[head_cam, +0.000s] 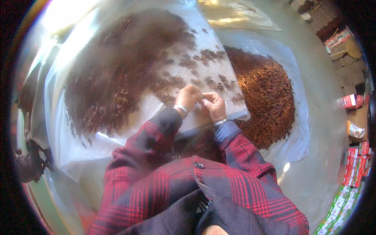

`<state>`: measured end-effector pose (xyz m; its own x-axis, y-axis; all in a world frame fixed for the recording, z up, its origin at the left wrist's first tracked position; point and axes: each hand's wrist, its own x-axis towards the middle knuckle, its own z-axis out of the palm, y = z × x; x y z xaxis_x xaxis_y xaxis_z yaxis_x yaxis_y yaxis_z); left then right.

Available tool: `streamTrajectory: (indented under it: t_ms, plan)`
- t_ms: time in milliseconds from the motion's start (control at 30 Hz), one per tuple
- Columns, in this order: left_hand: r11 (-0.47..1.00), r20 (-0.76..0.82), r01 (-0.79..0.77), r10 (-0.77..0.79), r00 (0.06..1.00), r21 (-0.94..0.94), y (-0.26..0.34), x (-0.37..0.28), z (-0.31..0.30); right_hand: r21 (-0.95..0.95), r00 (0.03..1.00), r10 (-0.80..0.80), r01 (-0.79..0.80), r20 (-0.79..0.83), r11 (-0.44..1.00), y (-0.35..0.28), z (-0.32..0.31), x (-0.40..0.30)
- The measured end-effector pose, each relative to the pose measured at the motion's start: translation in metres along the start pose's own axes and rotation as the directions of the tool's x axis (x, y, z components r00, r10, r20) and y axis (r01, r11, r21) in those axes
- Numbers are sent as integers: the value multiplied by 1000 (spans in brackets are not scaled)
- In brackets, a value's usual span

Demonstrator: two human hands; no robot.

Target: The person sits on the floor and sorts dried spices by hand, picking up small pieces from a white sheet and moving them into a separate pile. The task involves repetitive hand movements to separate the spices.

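My left hand (189,98) and my right hand (214,105) meet at the fingertips above a pale sheet or board. The fingers of both are pinched together around something too small and blurred to name. Loose star anise pods (221,82) lie on the pale surface just beyond my hands. To the left spreads a big dark brown heap of star anise (117,76), partly blurred. A second, redder-brown heap of small dried pieces (264,100) lies on a plastic sheet (301,117) at the right.
Red and white packages (352,166) and green and white boxes (335,210) stand along the far right rim. A white and orange bag (356,129) lies above them. Another translucent sheet (243,14) is at the top, and a dark, blurred object (30,161) is at the left edge.
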<state>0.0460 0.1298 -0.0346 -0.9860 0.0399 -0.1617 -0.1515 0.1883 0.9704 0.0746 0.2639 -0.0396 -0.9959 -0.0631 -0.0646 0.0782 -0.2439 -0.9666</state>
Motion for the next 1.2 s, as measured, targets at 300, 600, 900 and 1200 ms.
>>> streamTrajectory:
  t_ms: [300, 600, 900, 1200]
  plan:
    - [763, 943, -555, -282, 176, 332, 46, -34, -62, -2, 996, -86, 86, 29, 996, 20, -9, 9]
    - [302, 275, -421, 424, 863, 855, -2, 184, -64, -128, 995, -91, 96, 40, 987, 32, -12, 11]
    - [273, 119, -174, 207, 971, 946, 34, 156, -34, -292, 958, -261, 285, 118, 913, 49, -18, 11]
    - [957, 269, -198, 138, 953, 212, 39, 29, -21, 40, 983, -38, 31, 179, 999, 35, -19, 16]
